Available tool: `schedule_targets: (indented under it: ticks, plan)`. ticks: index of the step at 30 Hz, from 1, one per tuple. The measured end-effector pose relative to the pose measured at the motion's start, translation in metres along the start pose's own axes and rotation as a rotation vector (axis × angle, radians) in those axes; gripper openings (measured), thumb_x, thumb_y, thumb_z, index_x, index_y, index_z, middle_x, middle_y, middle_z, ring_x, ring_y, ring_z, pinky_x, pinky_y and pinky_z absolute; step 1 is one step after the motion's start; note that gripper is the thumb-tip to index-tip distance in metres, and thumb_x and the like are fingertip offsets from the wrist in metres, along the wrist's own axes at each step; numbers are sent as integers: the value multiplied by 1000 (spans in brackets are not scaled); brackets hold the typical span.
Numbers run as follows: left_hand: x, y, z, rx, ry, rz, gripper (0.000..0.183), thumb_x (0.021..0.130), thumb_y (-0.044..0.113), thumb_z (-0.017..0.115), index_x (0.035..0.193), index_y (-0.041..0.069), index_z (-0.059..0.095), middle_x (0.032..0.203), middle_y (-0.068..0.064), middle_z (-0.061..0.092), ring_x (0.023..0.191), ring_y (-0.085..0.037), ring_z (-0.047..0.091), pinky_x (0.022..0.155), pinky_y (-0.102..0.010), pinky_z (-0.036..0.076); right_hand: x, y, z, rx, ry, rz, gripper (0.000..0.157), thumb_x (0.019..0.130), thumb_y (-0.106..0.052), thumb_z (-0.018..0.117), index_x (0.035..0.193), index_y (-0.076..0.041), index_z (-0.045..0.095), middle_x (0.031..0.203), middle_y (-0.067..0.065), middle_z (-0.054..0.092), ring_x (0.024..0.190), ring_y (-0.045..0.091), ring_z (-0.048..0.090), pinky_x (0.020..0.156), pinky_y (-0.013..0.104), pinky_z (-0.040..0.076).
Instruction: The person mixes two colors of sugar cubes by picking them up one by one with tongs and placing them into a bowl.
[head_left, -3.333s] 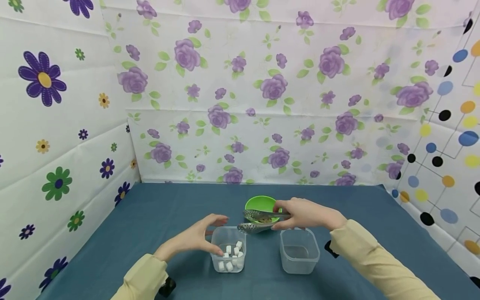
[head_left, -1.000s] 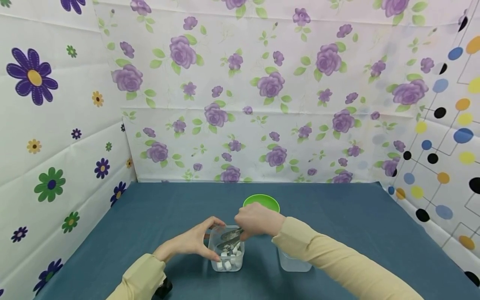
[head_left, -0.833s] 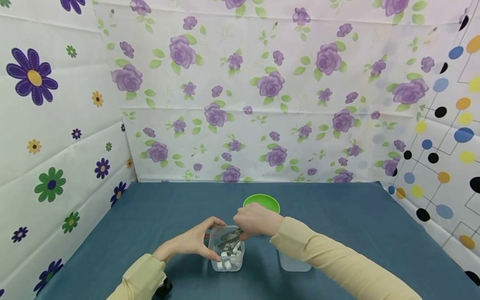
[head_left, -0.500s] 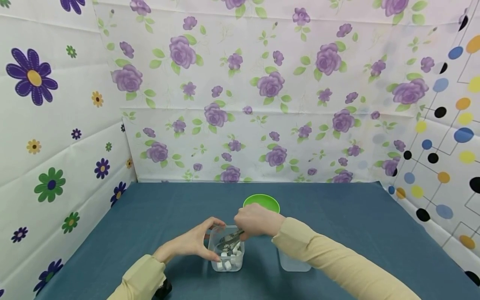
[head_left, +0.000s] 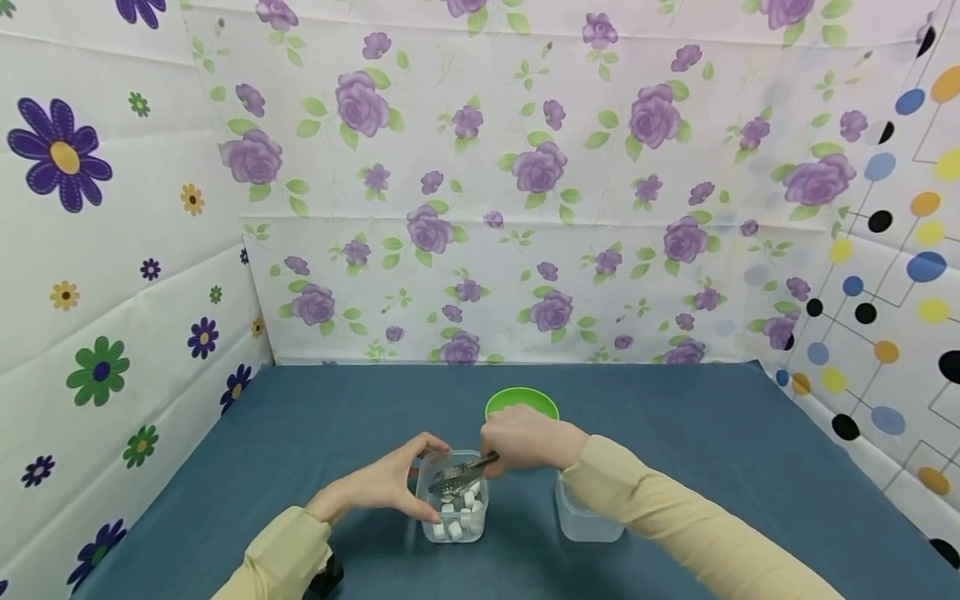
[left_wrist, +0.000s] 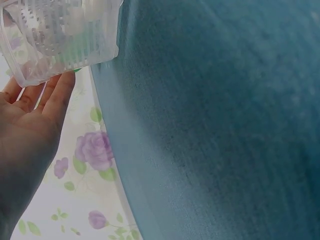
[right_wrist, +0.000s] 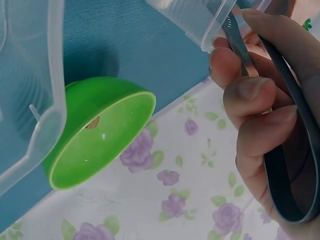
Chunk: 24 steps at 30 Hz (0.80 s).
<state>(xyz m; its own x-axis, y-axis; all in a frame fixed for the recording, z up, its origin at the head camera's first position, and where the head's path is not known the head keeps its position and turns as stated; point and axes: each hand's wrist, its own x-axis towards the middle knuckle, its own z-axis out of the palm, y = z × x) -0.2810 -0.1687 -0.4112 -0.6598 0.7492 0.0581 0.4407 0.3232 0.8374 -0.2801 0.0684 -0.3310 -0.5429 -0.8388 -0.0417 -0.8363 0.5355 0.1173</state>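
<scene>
My left hand (head_left: 386, 483) holds a clear plastic container (head_left: 484, 504), thumb at its near side and fingers at its far side. Several small white cubes (head_left: 455, 530) lie inside. My right hand (head_left: 528, 440) grips metal tongs (head_left: 459, 477) with perforated heads, their bent end (right_wrist: 295, 212) showing in the right wrist view. The heads reach down inside the container, close together over the cubes; I cannot tell whether a cube is between them. In the left wrist view the left fingers (left_wrist: 60, 95) lie along the container's ribbed wall.
A second clear container (head_left: 588, 527) stands to the right, partly under the right sleeve (head_left: 637, 492). Behind the right hand is a green bowl (head_left: 521, 397) with a small brown piece (right_wrist: 93, 123) inside. Flowered cloth (head_left: 480, 275) hangs behind the blue tabletop (head_left: 360, 408).
The right hand has come left from near the green bowl, bringing the tongs into the left container. Most recently it has shifted slightly right, with the tong heads drawn together. The left hand stays at the container.
</scene>
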Motion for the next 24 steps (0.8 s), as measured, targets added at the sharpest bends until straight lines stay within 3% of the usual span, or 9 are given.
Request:
schedule_targets:
  ticks: [5, 14, 24]
  plan:
    - [2, 0, 0, -6, -8, -5, 66, 78, 20, 73, 129, 6, 34, 129, -13, 35, 115, -27, 37, 88, -45, 37, -4, 4, 1, 17, 17, -17, 26, 79, -32, 71, 57, -23, 59, 47, -15, 39, 40, 3, 34, 41, 18, 27]
    - [0, 1, 0, -7, 4, -21, 68, 78, 22, 73, 130, 5, 33, 127, -6, 36, 113, -27, 37, 87, -45, 38, -11, 9, 0, 83, 62, -49, 25, 80, -31, 71, 59, -23, 59, 45, -15, 37, 39, 2, 33, 40, 18, 25]
    - [0, 2, 1, -7, 16, -37, 66, 77, 22, 74, 128, 11, 35, 127, -5, 35, 113, -27, 36, 87, -45, 37, -24, 15, -5, 108, 104, -66, 21, 81, -32, 68, 63, -24, 62, 46, -16, 37, 41, 1, 35, 41, 18, 27]
